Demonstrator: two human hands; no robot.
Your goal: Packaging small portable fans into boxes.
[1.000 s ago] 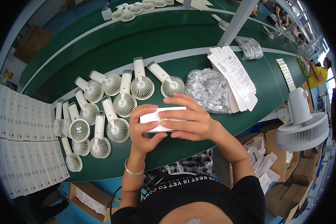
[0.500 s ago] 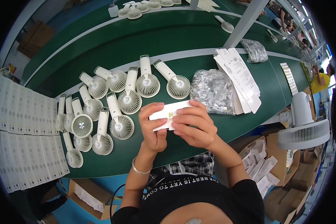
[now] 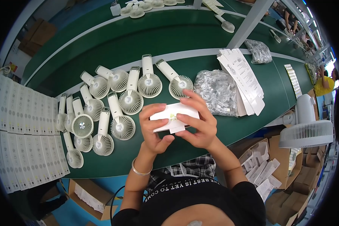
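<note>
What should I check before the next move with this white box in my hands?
1. Both hands on the box: ok, left hand grips its left end, right hand its right.
2. Box clear of the table: ok, held above it.
3. Flap shut: cannot tell, a tab hangs at the lower edge.
4. Fans in reach: ok, lying left of the hands.
5. Bags and flat cartons nearby: ok, right of the hands.

On the table (image 3: 229,132), handheld fans (image 3: 116,101) lie left of the small box (image 3: 174,117) held over its near edge, the bag heap (image 3: 214,90) and flat cartons (image 3: 242,79) to the right
</note>
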